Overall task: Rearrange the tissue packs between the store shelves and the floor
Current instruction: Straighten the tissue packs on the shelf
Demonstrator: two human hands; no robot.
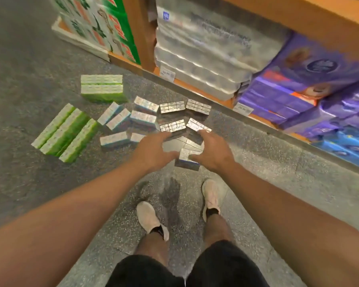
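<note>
Tissue packs in silver-grey wrap point(187, 157) are held between both hands just above the floor point(267, 162), low in front of the person's feet. The left hand point(153, 151) and right hand point(212, 151) press in from either side, fingers point(164, 136) spread and curled round what looks like a loose stack of several packs; blur hides exactly how many and how firmly the thumbs close on them.

Judging from that grip, the stack is held by side pressure alone, so a pack in the middle could slip out and drop, or the whole bundle could buckle if one hand eases off first.

Just beyond the hands, more silver-grey packs point(172, 107) stand in a tight cluster on the floor, with blue-and-white packs point(142, 118) touching them on the left. Setting the load down too close could knock these rows askew.

Further left, green packs point(65, 133) lie apart, out of danger. Near the floor's far edge runs the bottom shelf point(195, 84) with clear-wrapped rolls point(205, 65) and purple packs point(294, 85); its price tags point(167, 73) jut out and could catch a passing hand.
</note>
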